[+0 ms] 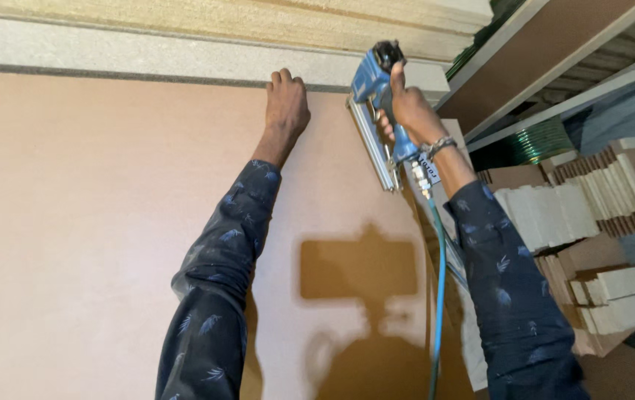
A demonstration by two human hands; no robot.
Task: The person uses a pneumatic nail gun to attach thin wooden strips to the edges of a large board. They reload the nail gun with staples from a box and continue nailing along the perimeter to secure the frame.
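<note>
A large smooth pinkish-brown board (95,215) fills the left and middle of the head view. My left hand (286,104) reaches up and hooks its fingers over the board's top edge, against a pale particle-board strip (147,55). My right hand (406,107) grips the handle of a blue pneumatic staple gun (376,96), its nose set at the board's upper right corner. The gun's long metal magazine slants down toward the right. A teal air hose (439,296) hangs from the handle's base.
Stacks of cut pale and brown board pieces (591,215) lie at the right. A brown panel (539,52) and green-edged sheets (543,141) lean above them. A shadow falls on the board's lower middle.
</note>
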